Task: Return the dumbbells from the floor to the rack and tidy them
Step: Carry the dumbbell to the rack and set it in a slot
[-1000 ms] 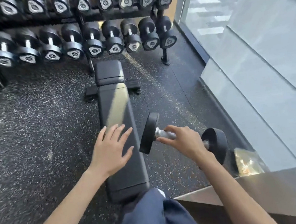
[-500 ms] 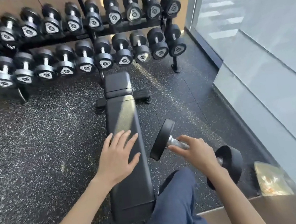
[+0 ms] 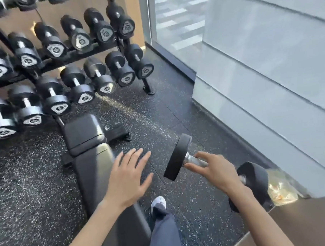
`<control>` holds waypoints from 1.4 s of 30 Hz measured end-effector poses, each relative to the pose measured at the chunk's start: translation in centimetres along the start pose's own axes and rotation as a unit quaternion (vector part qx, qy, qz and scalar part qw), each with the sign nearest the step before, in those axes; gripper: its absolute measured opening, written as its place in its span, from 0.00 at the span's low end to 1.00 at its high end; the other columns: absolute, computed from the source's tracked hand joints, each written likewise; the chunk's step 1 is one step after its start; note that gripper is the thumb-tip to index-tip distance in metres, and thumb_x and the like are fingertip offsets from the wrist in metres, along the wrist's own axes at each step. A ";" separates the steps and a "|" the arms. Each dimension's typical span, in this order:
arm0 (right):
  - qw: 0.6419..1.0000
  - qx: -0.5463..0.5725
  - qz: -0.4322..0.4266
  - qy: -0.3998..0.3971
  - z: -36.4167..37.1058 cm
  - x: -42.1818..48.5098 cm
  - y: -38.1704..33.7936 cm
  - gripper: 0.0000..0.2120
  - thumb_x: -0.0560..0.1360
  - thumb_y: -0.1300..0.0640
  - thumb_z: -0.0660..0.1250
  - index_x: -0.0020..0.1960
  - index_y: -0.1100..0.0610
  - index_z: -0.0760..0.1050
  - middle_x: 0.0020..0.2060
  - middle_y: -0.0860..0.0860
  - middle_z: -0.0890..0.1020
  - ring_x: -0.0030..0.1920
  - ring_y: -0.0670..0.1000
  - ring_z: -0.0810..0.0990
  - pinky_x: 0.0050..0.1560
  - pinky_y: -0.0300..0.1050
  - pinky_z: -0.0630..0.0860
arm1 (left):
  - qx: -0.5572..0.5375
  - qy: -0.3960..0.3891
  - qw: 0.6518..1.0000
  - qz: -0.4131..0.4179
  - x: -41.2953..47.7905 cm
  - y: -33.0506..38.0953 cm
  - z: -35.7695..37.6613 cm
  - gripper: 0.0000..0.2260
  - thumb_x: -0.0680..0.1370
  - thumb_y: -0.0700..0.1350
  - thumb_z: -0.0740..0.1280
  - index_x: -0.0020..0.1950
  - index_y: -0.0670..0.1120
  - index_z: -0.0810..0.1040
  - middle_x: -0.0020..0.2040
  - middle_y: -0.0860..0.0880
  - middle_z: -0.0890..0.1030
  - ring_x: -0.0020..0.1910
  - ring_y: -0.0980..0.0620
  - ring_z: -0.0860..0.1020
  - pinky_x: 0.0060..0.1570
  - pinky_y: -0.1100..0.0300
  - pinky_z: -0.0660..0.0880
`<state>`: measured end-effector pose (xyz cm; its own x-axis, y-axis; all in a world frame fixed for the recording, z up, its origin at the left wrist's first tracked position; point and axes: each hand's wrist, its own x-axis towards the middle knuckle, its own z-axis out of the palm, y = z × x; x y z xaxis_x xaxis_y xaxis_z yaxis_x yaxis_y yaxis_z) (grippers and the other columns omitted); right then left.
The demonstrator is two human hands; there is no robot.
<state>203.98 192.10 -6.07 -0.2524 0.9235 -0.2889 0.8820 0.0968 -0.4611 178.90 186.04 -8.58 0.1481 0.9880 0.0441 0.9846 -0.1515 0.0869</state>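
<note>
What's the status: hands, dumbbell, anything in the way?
Left hand open over edge of black padded bench. Right hand grips black round-headed dumbbell by steel handle. Bench lies between person and black metal rack.

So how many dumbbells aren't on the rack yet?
1 in view: the dumbbell held by its handle in the right hand, to the right of the bench. Others may lie out of frame.

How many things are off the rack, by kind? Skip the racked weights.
dumbbell: 1, gripped by the right hand
weight bench: 1
clear plastic bag: 1
Total: 3
</note>
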 end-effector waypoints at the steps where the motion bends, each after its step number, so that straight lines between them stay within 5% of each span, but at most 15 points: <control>1: 1.000 -0.005 0.005 0.004 -0.5 1.7 -0.6 0.29 0.66 0.27 0.57 0.58 0.43 0.73 0.49 0.49 0.83 0.49 0.52 0.80 0.44 0.45 0.75 | 0.000 0.001 1.000 0.005 2.0 -1.0 -0.2 0.26 0.77 0.59 0.54 0.70 0.48 0.71 0.65 0.45 0.75 0.66 0.45 0.71 0.66 0.45 0.64; 17: 0.999 0.010 -0.037 0.034 -10.1 26.6 -9.1 0.33 0.63 0.25 0.55 0.58 0.44 0.74 0.46 0.48 0.83 0.45 0.50 0.81 0.45 0.48 0.77 | 0.012 0.016 1.000 0.009 26.3 -15.6 -3.4 0.27 0.78 0.59 0.53 0.72 0.47 0.69 0.68 0.44 0.73 0.68 0.44 0.69 0.67 0.43 0.64; 28: 0.996 -0.023 -0.084 -0.006 -18.7 50.3 -6.3 0.29 0.65 0.26 0.57 0.56 0.43 0.73 0.46 0.47 0.83 0.44 0.49 0.81 0.45 0.49 0.78 | 0.030 0.013 0.996 -0.079 47.1 -17.8 -2.7 0.27 0.78 0.60 0.51 0.72 0.48 0.69 0.68 0.45 0.73 0.68 0.45 0.69 0.68 0.43 0.64; 33: 0.992 -0.024 -0.118 -0.035 -23.8 59.3 -6.5 0.39 0.60 0.22 0.53 0.60 0.47 0.72 0.46 0.50 0.83 0.46 0.53 0.80 0.48 0.51 0.77 | 0.031 0.033 0.993 -0.106 56.2 -18.0 -3.9 0.27 0.78 0.60 0.51 0.72 0.48 0.68 0.68 0.45 0.73 0.69 0.45 0.69 0.68 0.42 0.64; 42: 0.985 -0.078 -0.142 -0.063 -26.6 71.3 -7.2 0.27 0.67 0.28 0.60 0.58 0.44 0.73 0.47 0.48 0.83 0.47 0.51 0.80 0.44 0.46 0.75 | 0.016 0.030 0.990 -0.137 68.0 -21.5 -3.0 0.27 0.77 0.59 0.52 0.70 0.47 0.71 0.67 0.44 0.74 0.68 0.44 0.70 0.67 0.43 0.65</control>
<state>190.26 267.11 -1.07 -0.5366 0.7985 -0.2730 0.8165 0.4096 -0.4070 167.53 256.43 -4.41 -0.1297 0.9882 0.0815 0.9897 0.1239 0.0722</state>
